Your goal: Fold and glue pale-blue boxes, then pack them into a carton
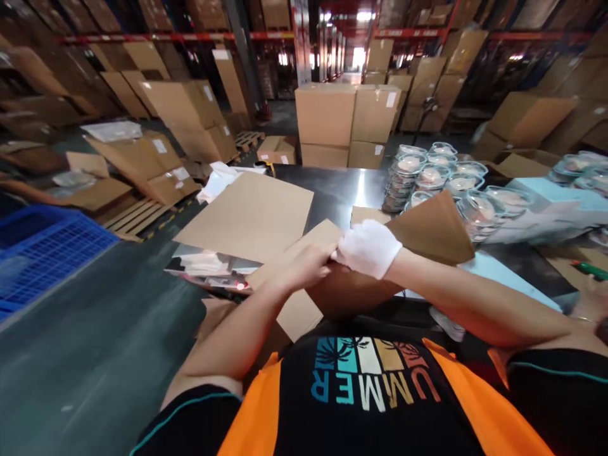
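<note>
A brown cardboard box (351, 292) with raised flaps is between me and the black table. My bare left hand (311, 263) has its fingers curled over the box's near upper edge. My right hand (368, 247), in a white glove, is closed on the same edge, touching the left. One brown flap (430, 229) sticks up to the right of the glove. A paler flap (278, 256) lies under my left wrist. The fingertips are partly hidden. Beyond my left hand a large flat cardboard piece (251, 215) rests at the table's left end.
Stacks of round clear-lidded containers (437, 174) stand on the black table (332, 183) at right. Pale blue sheets (513, 278) lie nearby. Another person's hand (591, 301) is at the right edge, near a green tool (591, 270). A blue crate (52, 253) sits left.
</note>
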Demonstrator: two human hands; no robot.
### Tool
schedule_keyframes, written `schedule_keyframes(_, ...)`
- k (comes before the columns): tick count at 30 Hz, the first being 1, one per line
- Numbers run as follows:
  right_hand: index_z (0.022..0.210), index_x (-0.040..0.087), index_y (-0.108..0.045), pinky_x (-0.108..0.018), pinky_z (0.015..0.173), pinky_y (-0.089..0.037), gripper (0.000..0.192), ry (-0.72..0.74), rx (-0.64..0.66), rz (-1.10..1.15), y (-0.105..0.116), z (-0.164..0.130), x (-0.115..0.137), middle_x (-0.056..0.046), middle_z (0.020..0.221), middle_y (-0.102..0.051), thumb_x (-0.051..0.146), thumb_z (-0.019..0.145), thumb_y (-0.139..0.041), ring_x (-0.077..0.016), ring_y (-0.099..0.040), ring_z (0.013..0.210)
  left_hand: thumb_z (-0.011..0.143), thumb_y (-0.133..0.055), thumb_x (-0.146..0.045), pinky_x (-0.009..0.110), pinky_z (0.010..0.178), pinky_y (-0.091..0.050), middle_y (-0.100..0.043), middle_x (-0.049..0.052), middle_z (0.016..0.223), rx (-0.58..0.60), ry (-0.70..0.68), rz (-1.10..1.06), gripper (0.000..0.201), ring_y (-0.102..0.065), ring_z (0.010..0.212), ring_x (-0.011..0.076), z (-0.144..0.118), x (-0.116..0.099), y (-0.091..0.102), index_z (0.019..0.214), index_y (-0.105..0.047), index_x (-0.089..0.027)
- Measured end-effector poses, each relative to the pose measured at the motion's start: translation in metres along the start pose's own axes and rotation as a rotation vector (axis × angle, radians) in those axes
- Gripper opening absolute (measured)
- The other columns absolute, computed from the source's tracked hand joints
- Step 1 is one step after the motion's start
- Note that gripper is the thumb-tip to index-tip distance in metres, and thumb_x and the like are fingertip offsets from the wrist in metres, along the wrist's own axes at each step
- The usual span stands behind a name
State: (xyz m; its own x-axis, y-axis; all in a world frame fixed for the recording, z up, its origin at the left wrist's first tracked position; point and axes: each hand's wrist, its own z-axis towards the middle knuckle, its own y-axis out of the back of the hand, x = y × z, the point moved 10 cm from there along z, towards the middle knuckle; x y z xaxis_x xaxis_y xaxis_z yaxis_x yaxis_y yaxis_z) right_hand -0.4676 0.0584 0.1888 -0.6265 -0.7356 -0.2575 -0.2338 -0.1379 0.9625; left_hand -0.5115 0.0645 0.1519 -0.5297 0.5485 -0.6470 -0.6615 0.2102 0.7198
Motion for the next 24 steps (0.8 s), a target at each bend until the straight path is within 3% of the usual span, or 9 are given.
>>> schedule_keyframes(2,0.090,0.013,-0.079,-0.042,0.080,-0.051,0.039,0.105,-0.065,-0.043,0.000,-0.015,0.011,-0.019,0.094,-0.079,0.031,0.110,-0.051,-0.0325,-0.076,0.096,0.095,-0.069,-0.017,0.033,0.081,-0.060,-0.085,0.010,0.103,-0.032,0.043,-0.008,0.014,-0.080,0.091,0.0268,-0.015,0.004,-0.011,0.103,-0.079,-0.018)
schedule_keyframes(5,0.107,0.020,-0.075,-0.051,0.102,-0.052,0.023,0.154,-0.475,-0.029,0.037,-0.060,-0.013,-0.014,0.118,-0.078,0.031,0.106,-0.055,-0.0317,-0.072,0.114,0.094,-0.068,-0.013,0.031,0.075,-0.058,-0.084,0.008,0.098,-0.169,0.054,0.030,0.014,-0.079,0.088,0.0247,-0.037,0.004,-0.006,0.101,-0.078,-0.020)
schedule_keyframes(7,0.129,0.024,-0.067,-0.059,0.119,-0.044,0.031,-0.023,-0.867,0.009,0.070,-0.112,-0.060,-0.014,0.144,-0.069,0.036,0.101,-0.062,-0.0344,-0.062,0.139,0.096,-0.067,-0.014,0.030,0.074,-0.057,-0.084,0.006,0.097,-0.232,0.034,0.026,0.015,-0.079,0.086,0.0232,-0.048,0.002,-0.001,0.104,-0.078,-0.021)
schedule_keyframes(9,0.146,0.023,-0.055,-0.059,0.125,-0.041,0.052,-0.275,-1.098,0.138,0.084,-0.161,-0.114,-0.018,0.158,-0.059,0.044,0.099,-0.064,-0.0360,-0.052,0.151,0.098,-0.066,-0.016,0.029,0.074,-0.057,-0.084,0.005,0.096,-0.283,0.001,0.015,0.016,-0.078,0.085,0.0222,-0.056,-0.002,0.004,0.105,-0.078,-0.022)
schedule_keyframes(10,0.148,0.020,-0.054,-0.056,0.122,-0.045,0.056,-0.342,-1.086,0.244,0.083,-0.172,-0.135,-0.019,0.156,-0.060,0.048,0.100,-0.063,-0.0361,-0.055,0.149,0.098,-0.066,-0.016,0.029,0.074,-0.057,-0.083,0.004,0.095,-0.301,-0.015,0.011,0.015,-0.078,0.085,0.0218,-0.059,-0.004,0.005,0.105,-0.078,-0.022)
schedule_keyframes(12,0.136,0.019,-0.062,-0.048,0.108,-0.055,0.050,-0.364,-0.852,0.462,0.068,-0.166,-0.158,-0.017,0.136,-0.072,0.055,0.103,-0.057,-0.0340,-0.069,0.127,0.098,-0.066,-0.019,0.028,0.071,-0.056,-0.081,0.004,0.089,-0.322,-0.024,0.012,0.012,-0.077,0.081,0.0209,-0.065,-0.004,0.005,0.102,-0.077,-0.022)
schedule_keyframes(15,0.095,0.023,-0.063,-0.037,0.079,-0.053,0.037,-0.363,-0.573,0.542,0.050,-0.149,-0.157,-0.005,0.085,-0.071,0.056,0.104,-0.049,-0.0248,-0.068,0.082,0.099,-0.066,-0.023,0.029,0.070,-0.055,-0.079,0.004,0.086,-0.311,0.032,0.036,0.009,-0.075,0.078,0.0212,-0.070,0.002,-0.001,0.099,-0.075,-0.022)
schedule_keyframes(19,0.077,0.026,-0.042,-0.031,0.064,-0.040,0.032,-0.357,-0.629,0.554,0.055,-0.140,-0.136,0.000,0.067,-0.055,0.046,0.101,-0.050,-0.0182,-0.051,0.064,0.098,-0.064,-0.030,0.034,0.070,-0.054,-0.077,0.007,0.087,-0.215,0.158,0.117,0.012,-0.073,0.080,0.0256,-0.067,0.010,-0.009,0.097,-0.071,-0.020)
schedule_keyframes(24,0.081,0.024,-0.053,-0.031,0.067,-0.042,0.027,-0.256,-0.556,0.575,0.047,-0.111,-0.095,-0.005,0.075,-0.064,0.042,0.102,-0.053,-0.0200,-0.056,0.071,0.108,-0.047,-0.036,0.039,0.086,-0.059,-0.078,0.013,0.108,-0.189,0.050,-0.005,0.030,-0.075,0.100,0.0289,-0.044,-0.021,-0.003,0.121,-0.068,-0.019)
